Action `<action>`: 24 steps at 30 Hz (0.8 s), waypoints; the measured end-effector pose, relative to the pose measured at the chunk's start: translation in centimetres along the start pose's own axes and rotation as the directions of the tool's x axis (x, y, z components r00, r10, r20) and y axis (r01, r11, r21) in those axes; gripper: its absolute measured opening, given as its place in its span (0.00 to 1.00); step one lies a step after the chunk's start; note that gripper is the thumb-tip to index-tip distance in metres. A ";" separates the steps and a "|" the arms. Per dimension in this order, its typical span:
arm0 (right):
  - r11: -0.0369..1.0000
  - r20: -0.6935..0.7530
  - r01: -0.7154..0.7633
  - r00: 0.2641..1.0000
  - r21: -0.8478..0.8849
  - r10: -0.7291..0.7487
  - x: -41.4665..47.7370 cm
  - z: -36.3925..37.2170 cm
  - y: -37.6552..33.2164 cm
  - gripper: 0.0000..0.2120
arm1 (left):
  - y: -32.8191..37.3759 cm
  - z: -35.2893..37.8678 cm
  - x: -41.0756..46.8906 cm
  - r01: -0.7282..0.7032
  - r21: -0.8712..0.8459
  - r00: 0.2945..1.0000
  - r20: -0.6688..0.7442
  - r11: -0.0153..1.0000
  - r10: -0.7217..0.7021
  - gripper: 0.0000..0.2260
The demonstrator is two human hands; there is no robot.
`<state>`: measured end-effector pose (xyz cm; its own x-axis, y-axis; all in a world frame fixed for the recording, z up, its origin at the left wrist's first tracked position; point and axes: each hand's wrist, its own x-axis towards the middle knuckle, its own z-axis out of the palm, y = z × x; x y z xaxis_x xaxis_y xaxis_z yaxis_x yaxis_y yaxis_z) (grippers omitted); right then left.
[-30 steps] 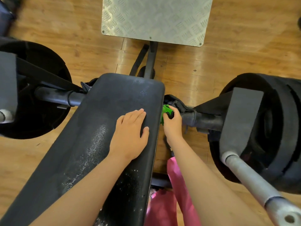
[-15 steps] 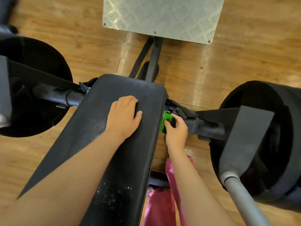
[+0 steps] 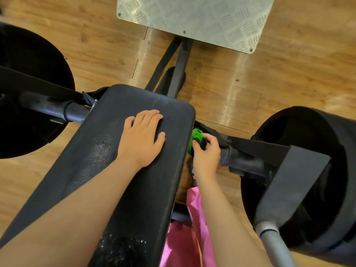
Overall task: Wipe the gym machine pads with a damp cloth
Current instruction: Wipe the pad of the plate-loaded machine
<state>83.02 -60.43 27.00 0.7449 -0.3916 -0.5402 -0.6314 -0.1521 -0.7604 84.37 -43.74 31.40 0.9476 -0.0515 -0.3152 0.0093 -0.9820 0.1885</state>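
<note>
**Wiping the pad edge.** The green cloth (image 3: pixel 195 138) is shown bunched at the right edge of the pad (image 3: pixel 154 189), towards its far end. It is held in the grip of the right hand (image 3: pixel 207 157), whose fingers are curled closed round it and hide part of it. Whether the cloth actually touches the edge cannot be told.

The left hand (image 3: pixel 141 137) is laid flat on the top face of the pad, fingers straight, with nothing held.

The step in hand is judged to be the wiping of the pad's side edge. It would be done best with the cloth pressed to the edge and drawn along its length in overlapping passes, the pad being steadied from above. Speckled patches are seen on the top face, so that face should be checked too.

Counted:
- one cloth
- one pad
- two hands
- two stacks of weight plates, left (image 3: pixel 28 93) and right (image 3: pixel 308 132)
- one tread plate (image 3: pixel 192 16) on the wooden floor (image 3: pixel 289 83)
- one grey bar (image 3: pixel 273 245)
- one pink garment (image 3: pixel 181 243)
</note>
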 end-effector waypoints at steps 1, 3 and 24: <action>1.000 0.004 -0.012 1.000 -0.004 0.012 0.0 0.0 0.0 0.12 | 0.0 0.0 0.0 0.000 -0.004 1.000 0.003 1.000 0.000 0.24; 1.000 0.003 -0.023 1.000 -0.001 0.023 0.5 0.2 -0.4 0.12 | 0.0 0.0 0.0 0.001 -0.008 1.000 0.004 1.000 -0.001 0.23; 0.967 0.414 0.053 0.908 -0.251 0.057 12.6 1.7 -5.8 0.08 | 0.2 -0.9 0.1 0.039 -0.048 0.998 0.056 0.998 -0.036 0.24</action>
<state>96.43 -62.96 23.95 0.7298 0.0114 -0.6836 -0.6246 -0.3955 -0.6734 84.73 -43.83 32.23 0.9272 -0.0258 -0.3736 0.0616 -0.9735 0.2201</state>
